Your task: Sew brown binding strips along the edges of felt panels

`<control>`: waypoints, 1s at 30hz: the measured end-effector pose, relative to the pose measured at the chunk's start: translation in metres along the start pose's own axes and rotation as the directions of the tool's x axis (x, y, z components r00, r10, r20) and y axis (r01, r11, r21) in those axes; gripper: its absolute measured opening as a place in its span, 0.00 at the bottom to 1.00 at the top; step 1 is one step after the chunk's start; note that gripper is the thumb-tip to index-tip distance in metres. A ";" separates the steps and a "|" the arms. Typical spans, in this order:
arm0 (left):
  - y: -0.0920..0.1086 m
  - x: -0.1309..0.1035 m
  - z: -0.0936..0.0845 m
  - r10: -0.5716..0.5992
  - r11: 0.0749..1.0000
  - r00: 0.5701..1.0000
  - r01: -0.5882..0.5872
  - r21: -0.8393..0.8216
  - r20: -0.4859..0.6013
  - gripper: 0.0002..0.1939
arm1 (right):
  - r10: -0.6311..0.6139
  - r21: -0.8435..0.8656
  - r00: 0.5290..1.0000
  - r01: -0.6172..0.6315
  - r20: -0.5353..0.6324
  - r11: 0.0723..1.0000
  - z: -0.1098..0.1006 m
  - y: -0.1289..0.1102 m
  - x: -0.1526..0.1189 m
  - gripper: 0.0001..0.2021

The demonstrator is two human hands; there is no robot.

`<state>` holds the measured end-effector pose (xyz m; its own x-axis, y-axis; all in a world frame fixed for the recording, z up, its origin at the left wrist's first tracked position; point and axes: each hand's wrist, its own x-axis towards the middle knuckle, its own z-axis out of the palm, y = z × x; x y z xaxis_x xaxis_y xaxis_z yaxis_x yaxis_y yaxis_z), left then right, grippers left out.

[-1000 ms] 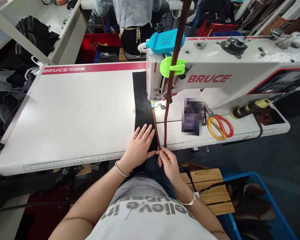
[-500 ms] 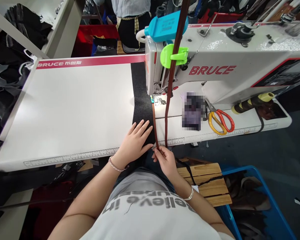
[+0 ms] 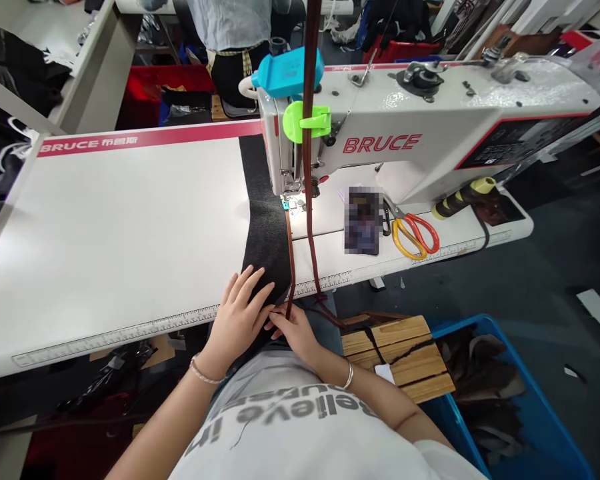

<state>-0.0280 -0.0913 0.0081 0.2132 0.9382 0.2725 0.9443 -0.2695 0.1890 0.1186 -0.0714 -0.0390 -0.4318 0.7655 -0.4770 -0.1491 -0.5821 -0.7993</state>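
My left hand [image 3: 240, 312] lies flat with fingers stretched on a piece of black fabric [image 3: 267, 230], near the table's front edge. My right hand [image 3: 299, 333] pinches a narrow brown strip [image 3: 292, 267] at that edge, close beside my left thumb. This strip runs along the fabric's right side up to the needle area of a white sewing machine [image 3: 380, 117]. A second length of brown strip [image 3: 309, 167] hangs down in front of the machine head, past a green clip [image 3: 307, 122], and over the table edge. My right fingertips are partly hidden.
Right of the needle lie a pixelated card-like item [image 3: 363, 223], scissors [image 3: 416, 235] with yellow and red handles, and a thread cone [image 3: 464, 198]. A wooden slatted seat [image 3: 395, 350] and a blue bin [image 3: 520, 360] stand below right. Another person [image 3: 233, 27] is behind the machine.
The view has shifted. My left hand has slid back along the fabric toward the front edge. My right hand, still holding the strip, has come closer to it and lower.
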 end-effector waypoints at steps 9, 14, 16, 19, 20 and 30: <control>0.012 -0.068 0.029 -0.277 0.960 0.960 0.274 0.060 0.050 0.12 | -0.004 -0.032 1.000 0.004 -0.008 0.999 -0.005 0.001 -0.001 0.17; -0.005 -0.079 0.049 -0.336 0.934 0.926 0.305 0.184 0.173 0.16 | -0.020 -0.228 0.995 0.043 0.103 0.973 -0.019 0.000 -0.007 0.17; -0.013 -0.078 0.055 -0.349 0.930 0.912 0.309 0.197 0.218 0.17 | -0.054 -0.434 0.984 0.123 0.169 0.892 -0.031 -0.010 -0.013 0.16; -0.015 -0.071 0.059 -0.307 0.951 0.899 0.274 0.146 0.312 0.18 | -0.132 -0.674 0.968 0.243 0.212 0.697 -0.052 -0.030 -0.022 0.17; -0.014 -0.068 0.060 -0.268 0.963 0.902 0.244 0.114 0.339 0.17 | -0.154 -0.719 0.965 0.261 0.212 0.644 -0.059 -0.037 -0.025 0.17; -0.012 -0.084 0.055 -0.279 0.959 0.960 0.278 0.053 0.017 0.19 | -0.238 -0.781 0.948 0.310 0.211 0.542 -0.120 -0.090 -0.049 0.12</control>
<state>-0.0434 -0.1550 -0.0694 -0.0543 0.9797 0.1930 0.9782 0.0134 0.2074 0.2603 -0.0235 0.0128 -0.5614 0.8067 -0.1848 0.4806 0.1360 -0.8664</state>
